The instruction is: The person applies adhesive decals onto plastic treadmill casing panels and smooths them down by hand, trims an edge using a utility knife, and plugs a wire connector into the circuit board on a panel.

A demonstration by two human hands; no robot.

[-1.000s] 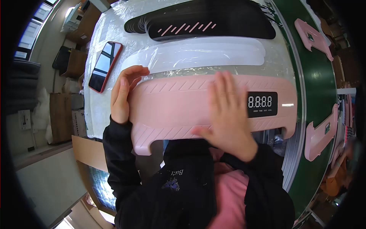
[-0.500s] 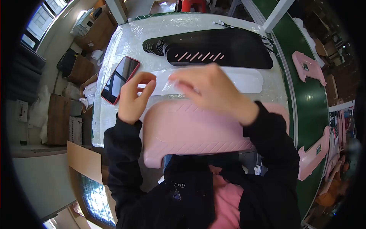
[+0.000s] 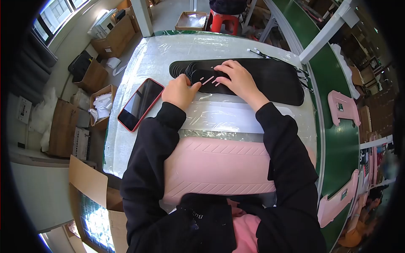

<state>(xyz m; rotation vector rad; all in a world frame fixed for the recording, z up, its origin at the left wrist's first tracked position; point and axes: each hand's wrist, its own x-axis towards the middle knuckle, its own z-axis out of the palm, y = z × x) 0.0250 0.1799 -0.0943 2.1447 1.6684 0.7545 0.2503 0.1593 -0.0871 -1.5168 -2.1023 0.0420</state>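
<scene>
Several black flat panels (image 3: 270, 78) lie stacked and fanned at the back of the wrapped table, the top one with pink slanted stripes. My left hand (image 3: 181, 90) is at the stack's left end, thumb and fingers close together at its edge; what they pinch is too small to make out. With fingers spread, my right hand (image 3: 238, 80) rests on the striped area. White sheets (image 3: 223, 117) lie in front of the stack. Nearest my body is a pink molded cover (image 3: 217, 164), its right part hidden by my right sleeve.
A red-edged phone (image 3: 141, 104) lies on the table (image 3: 139, 55) at the left. Two pink parts (image 3: 344, 108) (image 3: 338, 198) sit on the green conveyor (image 3: 337, 147) at the right. An open carton (image 3: 88, 175) stands at lower left, and a red stool (image 3: 223, 23) behind the table.
Both hands have moved forward from above the pink cover and white sheets to the black stack. The camera view has shifted, showing more of the floor behind the table.
</scene>
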